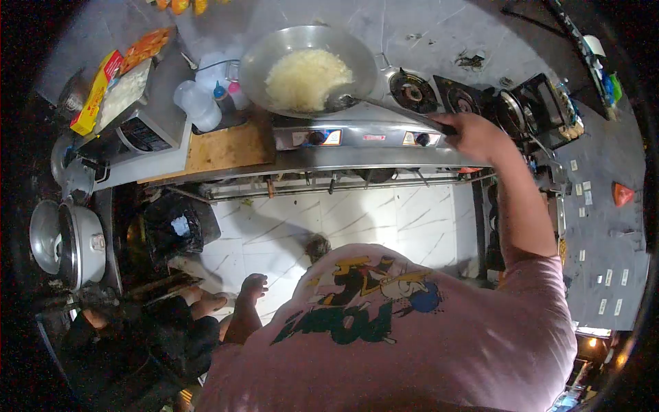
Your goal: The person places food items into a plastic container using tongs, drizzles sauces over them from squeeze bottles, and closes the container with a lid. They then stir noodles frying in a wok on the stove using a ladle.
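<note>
My right hand (478,141) is closed round the dark handle end of a long wok spatula (405,114). Its metal head rests in a large wok (360,62), at the right edge of a pale yellow heap of food (302,77) in fine bits; I cannot tell what food it is. The wok stands over the left side of a steel gas stove (357,139). My left hand (254,287) hangs low in front of my body, away from the stove, fingers loosely bent and nothing visible in it.
Left of the wok are a plastic jug (195,104), squeeze bottles (223,98) and a wooden board (226,151). A bare burner (412,93) lies to its right. At lower left are a rice cooker (86,247), a lined bin (178,226) and another person in dark clothing (130,350).
</note>
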Demonstrator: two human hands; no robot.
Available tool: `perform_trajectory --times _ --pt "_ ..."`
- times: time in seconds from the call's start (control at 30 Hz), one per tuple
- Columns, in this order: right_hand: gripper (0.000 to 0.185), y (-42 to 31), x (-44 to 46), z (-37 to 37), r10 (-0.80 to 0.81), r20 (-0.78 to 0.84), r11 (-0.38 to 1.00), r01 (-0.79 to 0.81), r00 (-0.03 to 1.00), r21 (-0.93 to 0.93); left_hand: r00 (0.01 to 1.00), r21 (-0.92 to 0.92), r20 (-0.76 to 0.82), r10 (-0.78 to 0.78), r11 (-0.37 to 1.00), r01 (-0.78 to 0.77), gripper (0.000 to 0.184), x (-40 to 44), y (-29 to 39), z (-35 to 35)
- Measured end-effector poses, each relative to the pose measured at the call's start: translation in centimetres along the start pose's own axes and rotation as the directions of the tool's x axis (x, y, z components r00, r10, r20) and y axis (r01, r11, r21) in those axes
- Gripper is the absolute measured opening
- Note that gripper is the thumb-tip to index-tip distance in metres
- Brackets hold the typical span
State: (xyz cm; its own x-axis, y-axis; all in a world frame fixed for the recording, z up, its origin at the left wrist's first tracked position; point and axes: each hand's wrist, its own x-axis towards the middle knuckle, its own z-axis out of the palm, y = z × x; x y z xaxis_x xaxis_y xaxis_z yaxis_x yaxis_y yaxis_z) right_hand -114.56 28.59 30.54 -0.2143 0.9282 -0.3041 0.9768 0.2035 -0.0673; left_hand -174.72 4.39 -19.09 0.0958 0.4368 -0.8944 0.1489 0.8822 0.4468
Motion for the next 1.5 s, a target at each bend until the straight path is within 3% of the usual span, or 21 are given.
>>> perform_trajectory --times 0.13,0.2,0.27,0.4,0.47,0.6,0.63,0.7,0.73,0.77,0.8,0.83,0.93,1.03,1.1,1.2,1.27,1.3,1.37,1.4,1.5 --pt "0.063 -1.7 7.0 3.1 0.078 -0.057 0.997 -0.080 0.995 -0.023 0.995 0.046 -0.088 -0.053 0.997 0.057 0.034 -0.1 -0.5 0.4" --pt "0.064 -1.6 11.6 5.1 0.056 -0.059 0.995 -0.051 0.997 0.085 0.994 0.044 -0.093 -0.063 0.997 0.067 0.034 -0.9 -0.7 0.2" --pt "0.063 -1.7 15.4 8.0 -0.027 -0.096 0.998 0.033 0.995 0.060 0.999 -0.056 -0.025 0.047 0.997 -0.048 0.032 -2.6 -1.3 -0.2" --pt "0.062 -5.7 16.0 9.1 0.095 -0.117 0.972 -0.067 0.989 0.225 0.989 -0.010 -0.128 -0.069 0.998 0.069 0.033 -1.5 -2.3 0.5" --pt "0.061 -5.9 15.3 9.5 -0.006 -0.122 0.970 0.035 0.993 0.239 0.991 -0.008 -0.123 -0.053 0.999 0.052 0.033 -1.7 -2.7 0.3" --pt "0.062 -5.6 9.5 6.1 -0.028 -0.055 0.973 0.039 0.998 0.227 0.993 -0.012 -0.110 -0.049 0.999 0.048 0.034 -0.8 -3.4 0.5" --pt "0.064 -4.3 9.1 5.9 -0.058 -0.002 0.979 0.057 0.998 0.195 0.990 -0.007 -0.117 -0.077 0.997 0.077 0.035 0.1 -3.5 0.3" --pt "0.071 -2.2 5.9 5.5 -0.051 -0.020 0.992 0.053 0.998 0.111 0.990 -0.008 -0.079 0.115 0.993 -0.116 0.036 0.2 -4.5 0.0" --pt "0.068 -2.1 5.7 5.7 0.088 0.057 0.992 -0.092 0.995 0.082 0.990 0.025 -0.049 0.132 0.991 -0.131 0.036 0.0 -3.4 0.1" --pt "0.059 -0.2 6.9 8.4 0.005 -0.030 1.000 -0.004 1.000 0.026 0.991 0.071 -0.022 0.128 0.989 -0.127 0.036 0.2 -2.0 0.9" --pt "0.048 -0.3 7.6 8.7 -0.085 0.066 0.980 0.095 0.994 -0.177 0.994 0.115 -0.006 0.110 0.987 -0.108 0.036 0.1 -1.1 1.5" --pt "0.050 -0.1 8.6 9.8 -0.086 0.076 0.988 0.095 0.993 -0.125 0.996 0.157 0.011 0.085 0.984 -0.086 0.037 -0.2 0.0 2.2" --pt "0.061 -1.8 8.8 12.0 0.031 0.022 0.836 -0.038 0.999 0.547 0.999 0.284 0.023 0.039 0.958 -0.044 0.038 -0.8 3.2 4.8" --pt "0.069 -0.6 4.5 12.2 0.096 0.054 0.704 -0.106 0.994 0.702 0.999 0.381 0.015 0.031 0.924 -0.034 0.038 -2.2 5.4 6.5" --pt "0.070 2.0 2.0 15.3 0.118 -0.311 0.626 0.172 0.943 0.760 0.999 0.437 0.013 0.034 0.899 -0.036 0.039 -3.1 6.7 7.2" --pt "0.060 10.6 -0.9 28.9 0.014 -0.513 0.751 0.330 0.858 0.572 0.998 0.512 0.014 0.053 0.857 -0.053 0.040 -4.3 8.8 9.3" --pt "0.048 14.3 -8.6 36.1 0.243 -0.165 0.760 -0.083 0.956 0.644 0.997 0.558 0.033 0.068 0.826 -0.075 0.041 -4.9 10.0 11.7" --pt "0.043 16.0 -12.6 39.7 0.342 0.021 0.744 -0.284 0.940 0.604 0.995 0.585 0.054 0.079 0.805 -0.095 0.041 -4.8 10.8 13.4" --pt "0.046 20.6 -18.7 50.7 0.318 0.468 0.778 -0.509 0.825 0.368 0.992 0.630 0.093 0.089 0.766 -0.127 0.041 -5.1 12.3 17.5" --pt "0.040 21.8 -23.0 55.3 0.344 0.630 0.709 -0.632 0.697 0.313 0.989 0.648 0.118 0.091 0.747 -0.146 0.042 -5.1 13.1 20.0" --pt "0.042 22.1 -38.5 68.5 0.243 0.612 0.647 -0.596 0.753 0.476 0.972 0.706 0.214 0.099 0.671 -0.224 0.043 -4.5 16.0 28.5"
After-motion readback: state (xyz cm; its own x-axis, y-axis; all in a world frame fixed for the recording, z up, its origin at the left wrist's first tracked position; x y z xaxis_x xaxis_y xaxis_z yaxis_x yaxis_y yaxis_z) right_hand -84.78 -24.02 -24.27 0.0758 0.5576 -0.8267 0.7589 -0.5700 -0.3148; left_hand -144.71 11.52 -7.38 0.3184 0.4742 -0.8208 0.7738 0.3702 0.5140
